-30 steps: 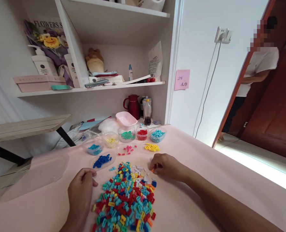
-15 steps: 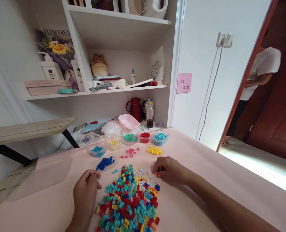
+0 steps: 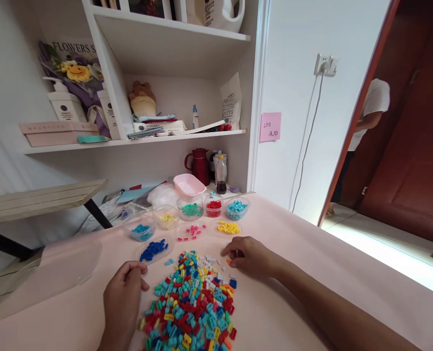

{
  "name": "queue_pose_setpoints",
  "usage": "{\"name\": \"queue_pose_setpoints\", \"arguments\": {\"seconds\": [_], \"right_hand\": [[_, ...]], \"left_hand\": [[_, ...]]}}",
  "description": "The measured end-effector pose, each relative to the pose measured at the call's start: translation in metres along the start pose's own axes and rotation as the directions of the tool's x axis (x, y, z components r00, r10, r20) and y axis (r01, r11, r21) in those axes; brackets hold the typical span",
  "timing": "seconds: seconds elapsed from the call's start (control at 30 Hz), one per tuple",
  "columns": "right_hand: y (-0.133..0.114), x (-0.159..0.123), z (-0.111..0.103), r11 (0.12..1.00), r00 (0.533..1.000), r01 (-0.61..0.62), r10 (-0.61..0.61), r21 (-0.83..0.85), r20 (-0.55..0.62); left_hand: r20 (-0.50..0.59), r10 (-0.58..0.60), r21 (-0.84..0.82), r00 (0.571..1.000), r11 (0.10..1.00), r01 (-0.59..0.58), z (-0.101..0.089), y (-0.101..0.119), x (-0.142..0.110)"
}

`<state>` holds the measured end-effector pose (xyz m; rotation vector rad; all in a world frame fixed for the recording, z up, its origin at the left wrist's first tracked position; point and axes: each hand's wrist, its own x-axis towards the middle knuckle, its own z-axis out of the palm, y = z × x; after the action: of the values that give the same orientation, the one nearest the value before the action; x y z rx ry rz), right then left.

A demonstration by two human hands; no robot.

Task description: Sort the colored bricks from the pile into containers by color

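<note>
A heap of small coloured toy bricks (image 3: 192,304) lies on the pink tabletop between my hands. My left hand (image 3: 124,292) rests at the heap's left side, its fingers loosely curled and thumb apart from them, with nothing visible in it. On the other side, my right hand (image 3: 248,256) reaches to the heap's upper right edge. Its index finger and thumb are apart, beside white bricks (image 3: 209,263) and close to an orange brick (image 3: 228,262). I cannot tell whether the thumb touches that one. A dark blue brick (image 3: 233,283) lies just below.
Clear containers of sorted bricks stand behind the heap, including dark blue (image 3: 154,249), yellow (image 3: 228,227), red (image 3: 214,208) and green ones (image 3: 192,209). Farther back are a pink basin (image 3: 189,185), a red jug (image 3: 199,166) and a bottle (image 3: 221,175). A person (image 3: 371,109) stands in the doorway.
The whole view has shifted slightly, so things appear farther left. My right index finger is stretched out more towards the white bricks; the left hand keeps its pose.
</note>
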<state>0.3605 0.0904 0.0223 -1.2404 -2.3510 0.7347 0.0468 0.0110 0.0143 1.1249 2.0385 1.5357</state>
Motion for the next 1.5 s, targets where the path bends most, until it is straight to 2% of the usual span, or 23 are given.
{"name": "queue_pose_setpoints", "arguments": {"seconds": [0.27,0.43,0.57,0.67,0.77,0.9,1.13,1.23,1.3,1.4,1.5], "right_hand": [[0.0,0.002,0.005,0.999,0.998,-0.054,0.054,0.004,-0.019],[-0.002,0.002,0.008,1.0,0.999,-0.009,0.01,0.027,-0.034],[0.0,0.004,0.011,0.986,0.999,0.022,-0.015,0.164,-0.043],[0.006,0.007,0.013,0.956,0.997,0.008,0.014,0.294,-0.072],[0.01,0.007,0.011,0.941,0.995,-0.006,0.038,0.338,-0.09],[0.008,0.006,0.009,0.963,0.995,0.025,0.001,0.27,-0.095],[0.002,0.003,0.011,0.998,0.992,0.063,-0.065,-0.015,-0.104],[-0.002,0.0,0.009,0.993,0.982,0.112,-0.117,-0.038,-0.149],[-0.007,-0.002,0.007,0.978,0.96,0.208,-0.211,-0.034,-0.183],[-0.015,-0.005,0.006,0.92,0.901,0.385,-0.392,-0.071,-0.189],[-0.02,-0.006,0.012,0.866,0.859,0.458,-0.489,-0.199,-0.153]], "left_hand": [[0.01,0.028,-0.052,1.0,0.998,-0.028,0.001,0.003,-0.003],[0.035,0.029,-0.043,0.999,0.999,-0.027,0.001,0.002,-0.003],[0.049,0.042,-0.044,0.998,0.998,-0.04,-0.001,0.004,-0.005],[0.049,0.05,-0.072,0.998,0.996,-0.046,-0.002,0.005,-0.007],[0.055,0.057,-0.081,0.997,0.995,-0.053,-0.002,0.006,-0.007],[0.053,0.054,-0.075,0.997,0.996,-0.05,0.0,0.007,-0.007],[0.049,0.067,-0.095,0.997,0.993,-0.062,0.001,0.007,-0.008],[0.041,0.06,-0.078,0.997,0.995,-0.057,0.002,0.006,-0.007],[0.038,0.054,-0.075,0.998,0.996,-0.051,0.003,0.006,-0.007],[0.038,0.049,-0.083,0.998,0.996,-0.045,0.003,0.007,-0.007],[0.041,0.052,-0.076,0.998,0.996,-0.049,0.003,0.007,-0.007]]}}
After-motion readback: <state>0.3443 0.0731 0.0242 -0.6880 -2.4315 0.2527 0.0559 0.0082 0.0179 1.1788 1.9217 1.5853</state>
